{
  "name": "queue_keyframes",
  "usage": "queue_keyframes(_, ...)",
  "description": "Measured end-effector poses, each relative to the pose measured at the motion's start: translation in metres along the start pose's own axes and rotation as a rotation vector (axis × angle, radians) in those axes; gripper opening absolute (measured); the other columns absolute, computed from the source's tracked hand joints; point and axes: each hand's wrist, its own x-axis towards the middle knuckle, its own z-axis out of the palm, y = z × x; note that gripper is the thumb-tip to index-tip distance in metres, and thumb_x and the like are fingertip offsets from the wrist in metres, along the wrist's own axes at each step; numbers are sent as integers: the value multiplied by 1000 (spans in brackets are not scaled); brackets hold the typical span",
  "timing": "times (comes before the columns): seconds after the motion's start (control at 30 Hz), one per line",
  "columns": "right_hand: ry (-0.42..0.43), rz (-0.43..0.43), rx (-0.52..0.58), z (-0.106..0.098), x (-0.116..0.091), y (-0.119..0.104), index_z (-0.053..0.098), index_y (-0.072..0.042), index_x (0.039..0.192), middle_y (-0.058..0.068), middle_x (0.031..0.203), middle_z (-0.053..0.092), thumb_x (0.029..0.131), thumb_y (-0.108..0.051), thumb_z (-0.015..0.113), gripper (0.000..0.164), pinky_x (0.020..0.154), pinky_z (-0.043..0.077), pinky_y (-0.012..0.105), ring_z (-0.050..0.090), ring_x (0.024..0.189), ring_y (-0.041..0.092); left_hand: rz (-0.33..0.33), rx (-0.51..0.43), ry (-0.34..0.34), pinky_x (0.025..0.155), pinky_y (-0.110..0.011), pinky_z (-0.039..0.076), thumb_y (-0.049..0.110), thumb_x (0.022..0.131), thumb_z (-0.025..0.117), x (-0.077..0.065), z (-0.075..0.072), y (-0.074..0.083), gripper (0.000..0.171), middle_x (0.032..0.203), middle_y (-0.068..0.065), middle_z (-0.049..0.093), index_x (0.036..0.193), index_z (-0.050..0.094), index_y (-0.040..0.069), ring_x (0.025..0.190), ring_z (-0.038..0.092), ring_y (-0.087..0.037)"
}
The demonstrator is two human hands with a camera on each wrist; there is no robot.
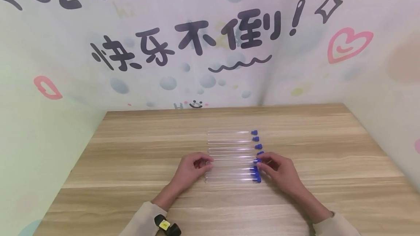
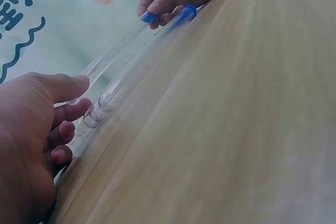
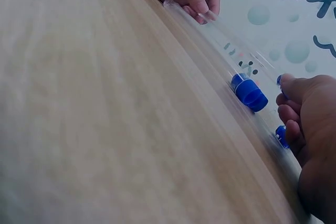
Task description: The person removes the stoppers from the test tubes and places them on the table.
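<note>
My left hand (image 1: 191, 167) pinches the rounded end of a clear test tube (image 2: 116, 52) between thumb and fingers. At the tube's other end, my right hand (image 1: 279, 170) pinches its blue cap (image 2: 149, 17). The held tube is raised above the tabletop in both wrist views. Closer to me lie several test tubes, among them a front one (image 1: 229, 181) with its blue cap (image 3: 249, 93) on its mouth. Beyond the hands are more clear tubes, including the farthest tube (image 1: 228, 133), with a separate blue cap (image 1: 254, 132) lying just off its right end.
The tubes lie parallel in a column on a wood-grain table (image 1: 131, 137). A pale printed curtain (image 1: 183, 72) with dark lettering rises behind the table and along its sides. A black band with a yellow tag (image 1: 164, 225) is around the left sleeve.
</note>
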Motion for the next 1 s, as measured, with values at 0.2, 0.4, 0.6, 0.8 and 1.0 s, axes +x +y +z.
queue_keyframes(0.2,13,-10,26,0,-1,-1,69,-12,105,-7,84,64,79,-6,77,27,63,52,25,62,72,11,43,-7,14,55,-22,39,13,83,76,0,0,0,13,69,7,54,96,73,12,63,47,-9)
queue_keyframes(0.4,20,25,10,2,0,-4,70,-14,103,-8,82,64,79,-10,77,25,62,52,25,62,72,11,59,7,36,55,-23,40,15,82,77,0,-1,2,14,70,8,55,95,73,14,63,48,-10)
queue_keyframes(0.6,48,96,8,3,-1,-6,71,-14,102,-7,86,67,80,-16,77,22,69,53,24,64,78,11,45,-21,40,57,-22,40,17,79,79,0,1,2,16,72,6,58,93,72,12,64,48,-9)
queue_keyframes(0.8,78,117,-13,4,-1,-7,72,-15,100,-8,88,69,80,-20,78,21,70,52,22,65,80,10,90,-72,46,54,-21,39,15,77,80,-1,2,3,17,72,0,60,91,72,7,62,47,-11)
queue_keyframes(1.0,94,104,-20,3,0,-8,73,-15,99,-8,85,69,79,-18,78,20,70,51,21,65,78,10,127,-85,34,52,-20,38,15,78,80,-1,2,4,14,71,6,58,88,73,8,61,46,-7)
